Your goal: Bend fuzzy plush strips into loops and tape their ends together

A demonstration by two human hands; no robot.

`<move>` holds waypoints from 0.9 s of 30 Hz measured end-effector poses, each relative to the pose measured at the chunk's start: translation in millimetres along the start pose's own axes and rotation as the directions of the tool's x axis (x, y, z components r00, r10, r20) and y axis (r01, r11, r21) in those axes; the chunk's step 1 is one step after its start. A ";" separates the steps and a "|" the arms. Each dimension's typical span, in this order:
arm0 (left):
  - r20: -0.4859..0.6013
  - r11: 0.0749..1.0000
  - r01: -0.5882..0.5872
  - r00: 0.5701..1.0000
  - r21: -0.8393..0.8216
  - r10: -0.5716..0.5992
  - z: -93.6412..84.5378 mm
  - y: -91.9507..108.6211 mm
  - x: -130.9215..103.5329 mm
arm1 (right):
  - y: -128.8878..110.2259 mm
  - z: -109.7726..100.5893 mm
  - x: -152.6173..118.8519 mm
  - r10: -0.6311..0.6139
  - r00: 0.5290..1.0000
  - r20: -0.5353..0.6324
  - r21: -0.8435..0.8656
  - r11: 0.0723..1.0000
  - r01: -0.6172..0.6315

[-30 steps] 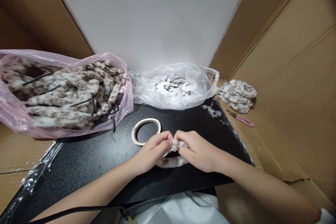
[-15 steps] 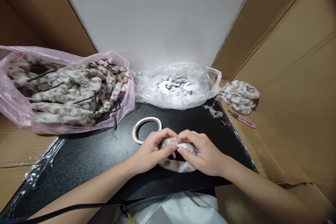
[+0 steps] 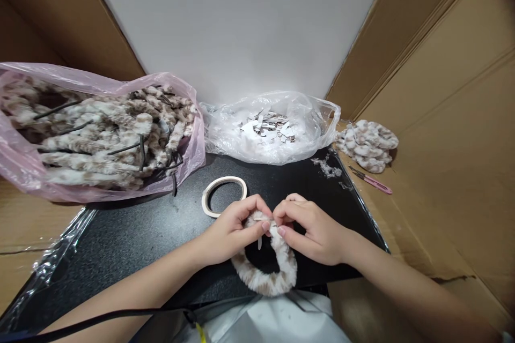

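Note:
A fluffy white and brown fur ring [image 3: 265, 280] hangs down over the front edge of the black table. My left hand [image 3: 237, 230] pinches its top left part between thumb and fingers, and a thin white strip [image 3: 259, 242] dangles there. Close beside it, my right hand [image 3: 311, 229] has its thumb and fingertips closed at the top right of the ring. Just behind my left hand lies a roll of white tape [image 3: 206, 199], flat on the table.
A pink bag [image 3: 199, 142] full of fur strips and dark cords stands at the left. Behind the table's middle lies a clear bag [image 3: 225, 136] with paper scraps. At the right are a fur bundle [image 3: 368, 144], a pink cutter [image 3: 377, 183] and loose fluff [image 3: 328, 169].
The fur ring has swung downward and now shows as a wider, fuller loop towards me. My right fingers have shifted at its top, while my left hand keeps its pinch.

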State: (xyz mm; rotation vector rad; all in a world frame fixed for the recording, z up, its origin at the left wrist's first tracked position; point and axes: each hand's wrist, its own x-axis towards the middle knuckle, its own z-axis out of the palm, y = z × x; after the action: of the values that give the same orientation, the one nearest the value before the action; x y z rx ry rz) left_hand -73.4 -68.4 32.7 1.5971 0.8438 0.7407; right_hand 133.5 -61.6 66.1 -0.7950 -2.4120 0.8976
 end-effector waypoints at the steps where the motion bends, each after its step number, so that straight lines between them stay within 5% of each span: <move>1: 0.001 1.000 0.001 1.000 -0.004 -0.001 -0.3 0.0 0.0 | 1.1 0.2 0.1 -0.004 1.000 -0.007 0.001 1.000 0.004; 6: 0.056 0.999 0.014 0.998 -0.035 -0.012 -0.1 1.7 -0.3 | 5.5 -0.1 -1.4 -0.067 0.995 -0.075 -0.004 0.998 0.067; 17: 0.188 0.975 0.121 0.978 -0.189 -0.085 1.0 0.4 0.2 | -1.0 -12.0 4.2 -0.026 0.990 0.137 -0.093 0.995 0.039; 27: 0.195 0.954 0.157 0.975 -0.255 -0.108 0.6 3.6 2.9 | -2.9 -10.9 6.0 0.014 0.991 0.131 -0.109 0.994 0.000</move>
State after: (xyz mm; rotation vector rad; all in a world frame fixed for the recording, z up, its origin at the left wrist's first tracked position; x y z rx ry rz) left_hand -70.9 -66.7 36.2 1.3275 0.6802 0.5786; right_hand 134.3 -54.7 76.9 -0.8075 -2.5931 0.8520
